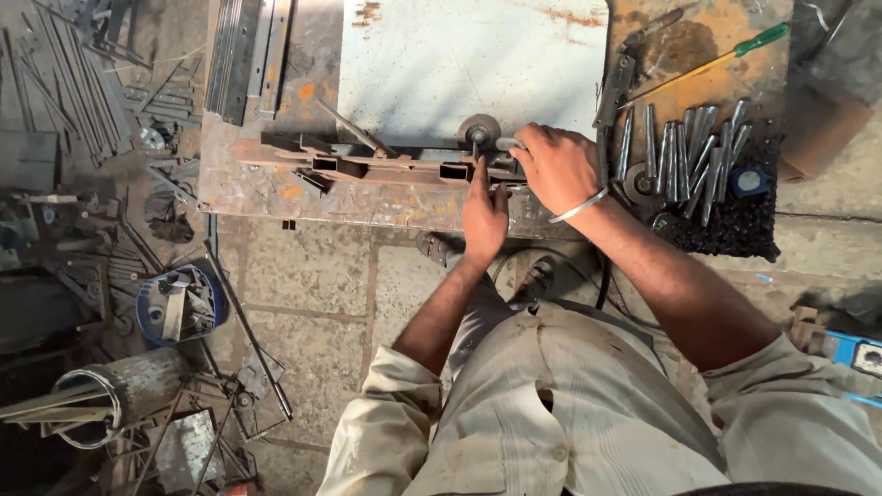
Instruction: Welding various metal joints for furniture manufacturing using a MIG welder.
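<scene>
Seen from the head camera, a person in a pale, dusty shirt leans over a rusty steel counter (276,188) that spans the upper middle of the frame. The right hand (558,168), a thin metal bangle (579,208) at its wrist, reaches forward with the forearm running down to the lower right; its grip is clenched around the handle of a small grinder whose round grey disc (479,129) stands on edge just left of the knuckles. The left hand (484,213) comes straight up from the lower centre, palm down and fingers extended, its grip released, the fingertips pressing on a frame of square steel tubes (386,165) that lies flat along the counter's near edge, centre frame. The tubes are dull, brown-stained and hollow, their open ends showing as dark squares. Behind them a pale, scuffed metal sheet (469,64) covers the counter top. At upper right, a row of short grey steel rods (684,156) lies beside a black rubbery mat (735,234), with a green-handled screwdriver (726,57) above them on rust-orange metal. At left, the stone floor (312,276) is littered with scrap strips, a blue bucket (175,308) of offcuts and a grey pipe (138,386).
</scene>
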